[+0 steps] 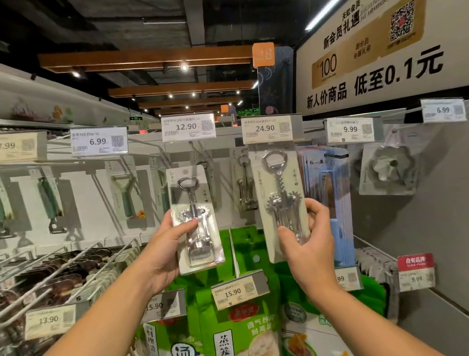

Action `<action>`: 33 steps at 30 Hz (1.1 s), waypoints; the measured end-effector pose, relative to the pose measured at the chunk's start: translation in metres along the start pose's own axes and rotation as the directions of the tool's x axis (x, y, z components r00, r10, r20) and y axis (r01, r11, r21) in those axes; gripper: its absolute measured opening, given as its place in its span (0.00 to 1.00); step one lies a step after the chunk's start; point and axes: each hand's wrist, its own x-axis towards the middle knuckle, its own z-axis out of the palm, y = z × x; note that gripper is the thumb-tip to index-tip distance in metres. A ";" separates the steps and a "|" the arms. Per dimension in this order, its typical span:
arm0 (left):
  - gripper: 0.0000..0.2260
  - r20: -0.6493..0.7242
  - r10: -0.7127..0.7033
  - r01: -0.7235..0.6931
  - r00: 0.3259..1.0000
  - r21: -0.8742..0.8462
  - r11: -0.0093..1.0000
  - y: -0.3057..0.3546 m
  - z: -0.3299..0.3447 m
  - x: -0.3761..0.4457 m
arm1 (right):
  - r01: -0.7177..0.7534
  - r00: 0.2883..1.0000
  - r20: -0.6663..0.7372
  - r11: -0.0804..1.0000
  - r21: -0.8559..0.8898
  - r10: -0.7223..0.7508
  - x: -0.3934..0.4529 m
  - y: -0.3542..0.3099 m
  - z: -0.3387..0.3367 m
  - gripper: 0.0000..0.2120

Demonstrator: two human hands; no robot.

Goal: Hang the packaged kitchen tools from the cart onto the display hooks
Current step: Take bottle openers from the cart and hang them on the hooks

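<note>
- Left hand [164,250] grips the lower half of a carded corkscrew [196,219], thumb across its front, held upright before the rack.
- Right hand [309,238] pinches the bottom of a second corkscrew pack [282,202], whose top sits just under the 24.90 tag [266,128].
- Third corkscrew [245,188] hangs between the two.
- Green bags [240,327] hang below, behind the 15.90 tag [239,291].

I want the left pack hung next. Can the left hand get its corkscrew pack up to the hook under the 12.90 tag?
Probably yes: the left hand holds its corkscrew pack just below the 12.90 tag, with nothing in between.
</note>
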 end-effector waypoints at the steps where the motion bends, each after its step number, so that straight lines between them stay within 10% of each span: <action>1: 0.20 -0.006 -0.006 0.006 1.000 -0.005 1.000 0.000 0.001 0.000 | -0.003 1.000 0.006 1.000 0.008 0.003 0.002 0.001 0.001 0.27; 19: 0.27 -0.032 0.001 -0.002 0.999 -0.024 1.000 -0.009 -0.017 0.015 | 0.021 0.993 -0.117 1.000 0.010 -0.020 0.009 0.014 0.019 0.29; 33: 0.46 -0.005 0.043 -0.043 0.999 0.000 0.999 -0.012 0.006 0.035 | -0.260 0.936 0.171 0.933 -0.248 0.306 0.116 0.088 0.064 0.37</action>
